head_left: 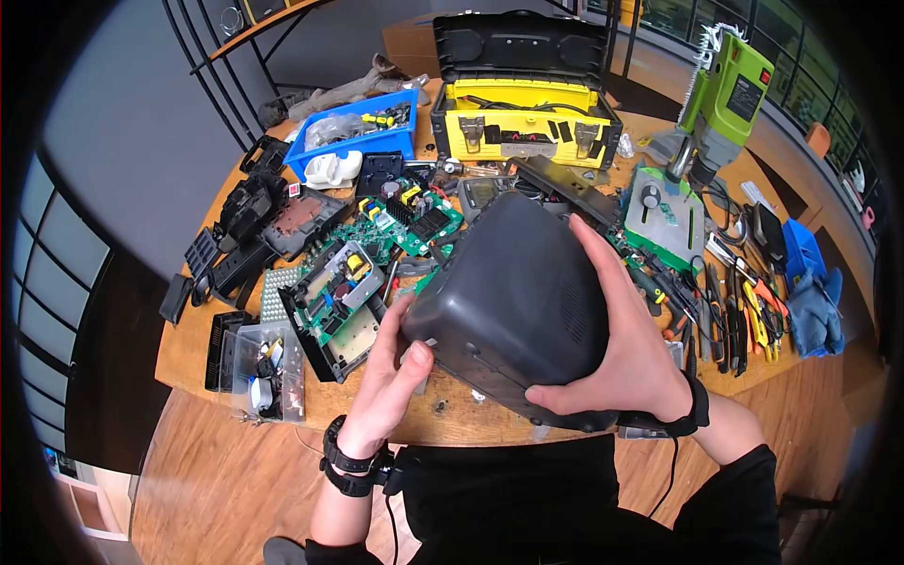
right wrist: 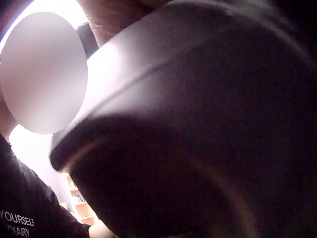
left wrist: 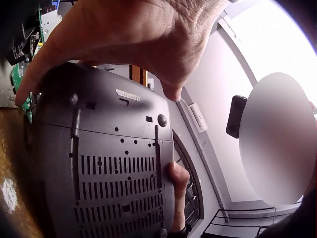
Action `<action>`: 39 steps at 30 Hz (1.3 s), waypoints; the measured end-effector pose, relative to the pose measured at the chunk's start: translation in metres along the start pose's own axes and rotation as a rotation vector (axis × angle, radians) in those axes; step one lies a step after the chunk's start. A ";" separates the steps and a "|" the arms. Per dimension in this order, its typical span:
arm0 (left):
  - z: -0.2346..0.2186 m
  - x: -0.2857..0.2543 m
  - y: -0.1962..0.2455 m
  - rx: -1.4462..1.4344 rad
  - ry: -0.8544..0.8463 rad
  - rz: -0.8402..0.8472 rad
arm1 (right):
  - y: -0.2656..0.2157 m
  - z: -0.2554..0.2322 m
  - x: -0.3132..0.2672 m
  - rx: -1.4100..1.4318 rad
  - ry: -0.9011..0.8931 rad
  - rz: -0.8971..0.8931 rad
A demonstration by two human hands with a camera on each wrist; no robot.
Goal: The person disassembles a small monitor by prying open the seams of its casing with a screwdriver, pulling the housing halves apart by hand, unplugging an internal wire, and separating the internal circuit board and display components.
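A large, dark plastic casing (head_left: 508,292) with rounded corners is tilted over the front of the workbench. My right hand (head_left: 633,344) grips its right end, thumb on the near face and fingers reaching over the far side. At the left end my left hand (head_left: 388,384) holds a corner between thumb and fingers. The left wrist view shows the casing's vented face (left wrist: 119,183), with rows of slots, a small label and round feet; the left hand (left wrist: 138,32) spans its edge. Close up and dark, the casing (right wrist: 208,104) fills most of the right wrist view.
Behind the casing lie green circuit boards (head_left: 414,218). An open yellow toolbox (head_left: 527,132) and a blue bin (head_left: 350,132) of parts stand at the back. To the right are a green drill (head_left: 734,89) on a stand and several hand tools; a clear parts box (head_left: 268,372) sits front left.
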State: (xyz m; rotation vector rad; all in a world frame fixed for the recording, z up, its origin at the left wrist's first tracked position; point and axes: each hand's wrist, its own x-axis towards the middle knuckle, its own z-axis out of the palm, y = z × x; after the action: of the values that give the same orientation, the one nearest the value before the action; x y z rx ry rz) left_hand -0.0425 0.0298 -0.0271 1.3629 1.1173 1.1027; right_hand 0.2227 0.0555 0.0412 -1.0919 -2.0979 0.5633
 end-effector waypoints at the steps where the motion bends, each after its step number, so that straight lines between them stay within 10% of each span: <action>1: -0.001 0.003 0.004 0.000 0.001 -0.001 | -0.001 -0.001 0.000 -0.010 -0.013 -0.015; 14: -0.033 0.004 0.037 -0.065 -0.453 -0.199 | -0.020 -0.007 -0.007 -0.108 -0.187 -0.324; 39: -0.027 -0.017 0.009 -0.214 -0.319 -0.256 | -0.026 -0.007 -0.003 -0.274 -0.327 -0.240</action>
State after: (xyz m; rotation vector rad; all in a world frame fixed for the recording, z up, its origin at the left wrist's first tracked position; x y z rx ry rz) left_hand -0.0710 0.0167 -0.0167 1.1437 0.8831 0.7632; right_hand 0.2150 0.0393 0.0614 -0.9196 -2.6084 0.3615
